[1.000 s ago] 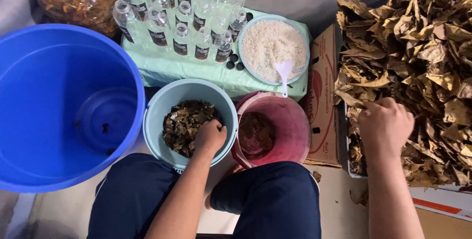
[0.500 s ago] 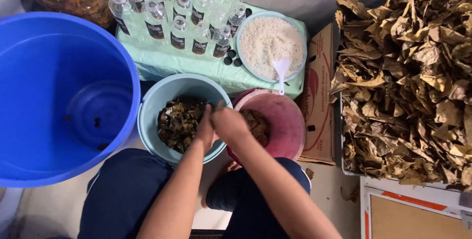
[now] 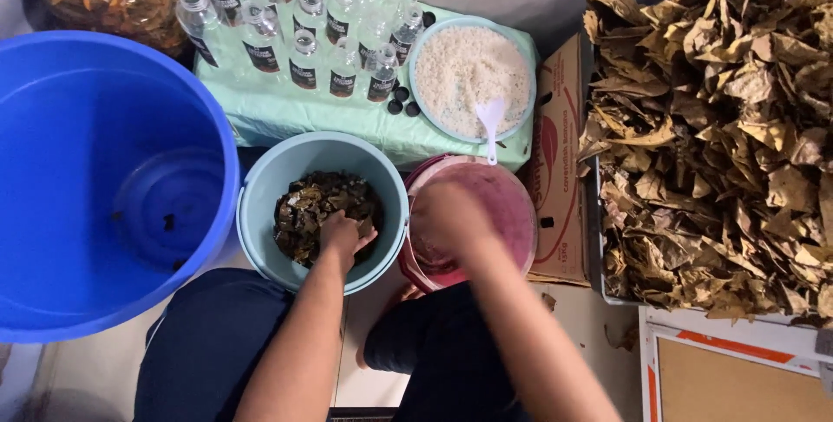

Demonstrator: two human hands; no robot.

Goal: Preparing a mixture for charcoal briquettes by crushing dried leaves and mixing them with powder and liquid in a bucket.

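Between the knees, floor level | left hand (image 3: 343,235) fingers clenched on wet leaves (image 3: 312,209) inside teal bucket (image 3: 260,214) | right hand (image 3: 447,218) blurred over pink bucket (image 3: 521,214) just right, grip cannot tell | dry leaf pile (image 3: 720,127) far right

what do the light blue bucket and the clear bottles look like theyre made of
Light blue bucket: probably plastic, with a smooth, even-coloured matte wall and a thin moulded rim. Clear bottles: see-through with dark label bands; plastic or glass, which one cannot be told from the look.
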